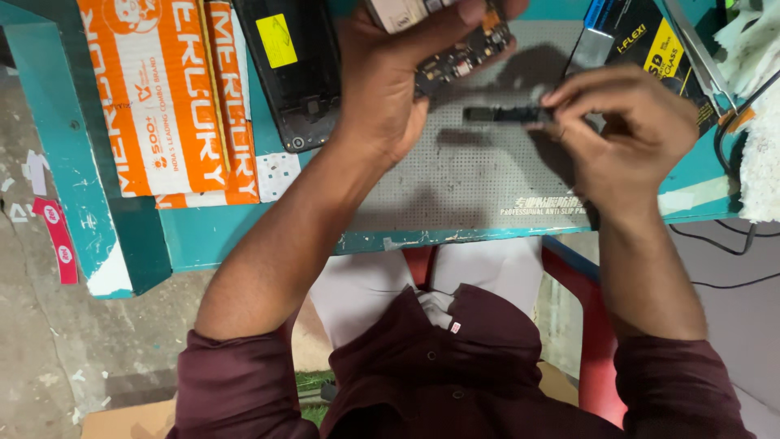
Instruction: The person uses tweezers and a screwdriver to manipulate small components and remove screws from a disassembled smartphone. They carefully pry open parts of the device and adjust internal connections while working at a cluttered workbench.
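My left hand (390,73) grips an opened phone (455,49) at the top of the view, its dark circuit board with small components facing me. My right hand (626,134) pinches a thin dark tool (500,115) that points left, its tip just below the phone's board. Both hands hover over a grey dotted anti-slip mat (471,179) on a teal table (203,236).
A black phone back cover (296,73) with a yellow sticker lies left of the mat. Orange and white boxes (162,97) sit at the far left. A black and yellow packet (642,41) and white cloth (760,154) lie at the right. Black cables hang off the right edge.
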